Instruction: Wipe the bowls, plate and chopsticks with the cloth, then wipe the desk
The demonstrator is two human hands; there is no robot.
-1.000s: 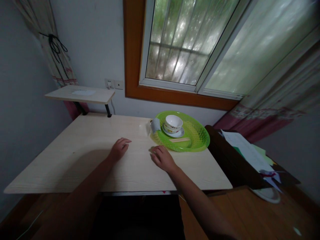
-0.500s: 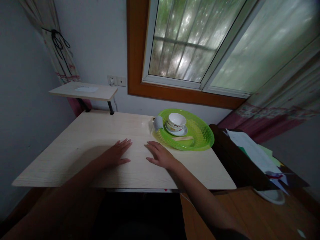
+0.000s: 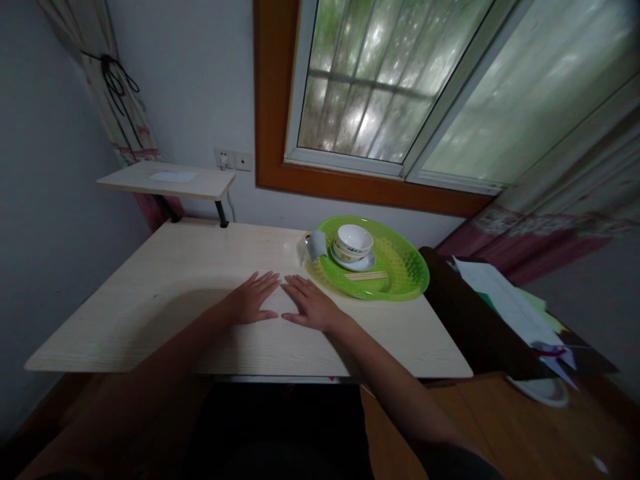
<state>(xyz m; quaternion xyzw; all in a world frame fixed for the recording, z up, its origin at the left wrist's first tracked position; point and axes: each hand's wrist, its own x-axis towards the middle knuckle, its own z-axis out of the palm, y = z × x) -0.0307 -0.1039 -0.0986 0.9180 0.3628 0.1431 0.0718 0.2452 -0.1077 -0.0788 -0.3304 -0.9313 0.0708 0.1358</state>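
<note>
My left hand lies flat on the pale wooden table, fingers stretched out and holding nothing. Close beside it, my right hand rests palm down with its fingers apart; a small gap separates the two hands. Just beyond my right hand stands a green plastic basket. Inside it, stacked white bowls sit on a white plate. Light-coloured chopsticks lie in front of the plate. A grey cloth hangs over the basket's left rim.
A small raised shelf with a white paper on it stands at the table's back left. Behind are a wall socket and a window. Papers lie on a dark piece of furniture to the right.
Both hands have slid inward across the tabletop, left hand to the right and right hand slightly to the left, so their fingertips are now nearly together. The basket and dishes stay put.
</note>
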